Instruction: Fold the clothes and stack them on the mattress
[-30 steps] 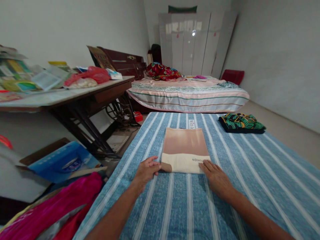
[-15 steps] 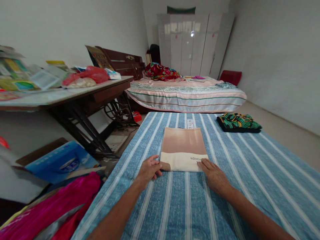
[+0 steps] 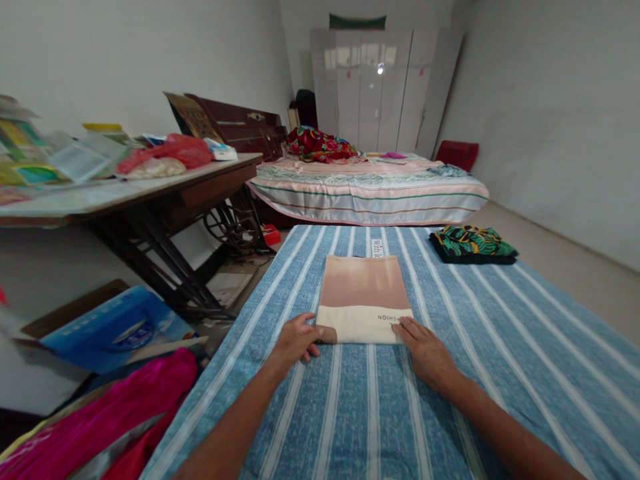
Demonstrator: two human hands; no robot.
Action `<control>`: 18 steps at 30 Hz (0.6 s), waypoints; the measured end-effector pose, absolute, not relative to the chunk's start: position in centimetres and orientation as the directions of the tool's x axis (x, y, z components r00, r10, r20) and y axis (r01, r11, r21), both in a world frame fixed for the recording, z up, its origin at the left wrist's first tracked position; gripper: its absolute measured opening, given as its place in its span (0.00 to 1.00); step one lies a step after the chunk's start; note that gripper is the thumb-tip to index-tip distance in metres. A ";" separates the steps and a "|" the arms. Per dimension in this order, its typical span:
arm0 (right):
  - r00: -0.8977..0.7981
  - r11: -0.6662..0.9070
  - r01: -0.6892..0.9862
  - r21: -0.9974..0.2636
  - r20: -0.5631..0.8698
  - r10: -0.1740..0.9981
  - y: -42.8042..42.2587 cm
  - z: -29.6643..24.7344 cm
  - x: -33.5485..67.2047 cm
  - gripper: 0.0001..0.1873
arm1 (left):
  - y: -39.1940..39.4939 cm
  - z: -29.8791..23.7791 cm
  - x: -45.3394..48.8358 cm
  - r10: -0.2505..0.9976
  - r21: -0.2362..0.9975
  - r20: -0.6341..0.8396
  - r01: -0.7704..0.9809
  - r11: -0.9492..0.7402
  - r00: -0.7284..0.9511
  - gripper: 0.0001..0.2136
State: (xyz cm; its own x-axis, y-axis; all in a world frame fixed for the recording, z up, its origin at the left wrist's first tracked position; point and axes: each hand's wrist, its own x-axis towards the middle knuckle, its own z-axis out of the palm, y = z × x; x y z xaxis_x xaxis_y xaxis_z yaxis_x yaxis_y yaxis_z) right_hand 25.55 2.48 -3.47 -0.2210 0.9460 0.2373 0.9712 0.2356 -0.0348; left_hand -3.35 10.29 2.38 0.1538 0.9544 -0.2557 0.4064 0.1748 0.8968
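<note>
A folded garment [image 3: 363, 298], pink-tan above and cream below with printed letters, lies flat on a blue striped bed sheet [image 3: 475, 347]. My left hand [image 3: 295, 339] rests at the garment's near left corner, fingers curled against its edge. My right hand [image 3: 425, 347] lies flat at the near right corner, fingertips touching the cream band. Both forearms stretch in from the bottom of the view.
A folded green patterned garment [image 3: 473, 243] sits at the sheet's far right. Pink cloth [image 3: 105, 427] and a blue box [image 3: 107, 327] lie to the left. A cluttered table [image 3: 125, 193] stands left, a second bed [image 3: 370, 190] with red cloth beyond, and a wardrobe [image 3: 380, 87] at the back.
The small tan flap at the garment's near left corner has been tucked under by my left hand. My right hand has barely moved.
</note>
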 end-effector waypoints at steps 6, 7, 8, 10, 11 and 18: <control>-0.237 0.247 0.969 -0.005 0.267 0.934 2.5 -3.7 25.6 0.30 | 10.5 2.7 -2.3 0.950 0.830 -0.303 0.470 0.301 -0.075 0.24; -0.240 0.250 0.968 -0.004 0.274 0.931 2.5 -3.8 25.6 0.30 | 10.5 2.7 -2.2 0.953 0.809 -0.287 0.508 0.294 -0.096 0.25; -0.241 0.253 0.968 -0.006 0.281 0.929 2.5 -3.8 25.6 0.30 | 10.6 2.8 -2.1 0.960 0.779 -0.260 0.565 0.272 -0.104 0.25; -0.239 0.254 0.967 -0.014 0.297 0.925 2.5 -3.9 25.5 0.31 | 10.5 2.9 -2.1 0.982 0.672 -0.170 0.719 0.181 -0.088 0.25; -0.236 0.253 0.967 -0.017 0.304 0.923 2.5 -3.9 25.5 0.31 | 10.4 2.9 -2.2 0.994 0.597 -0.093 0.795 0.106 -0.063 0.24; -0.246 0.258 0.966 0.010 0.331 0.911 2.8 -3.8 25.3 0.29 | 8.5 2.8 -2.6 0.785 0.102 0.146 0.780 -0.618 0.603 0.23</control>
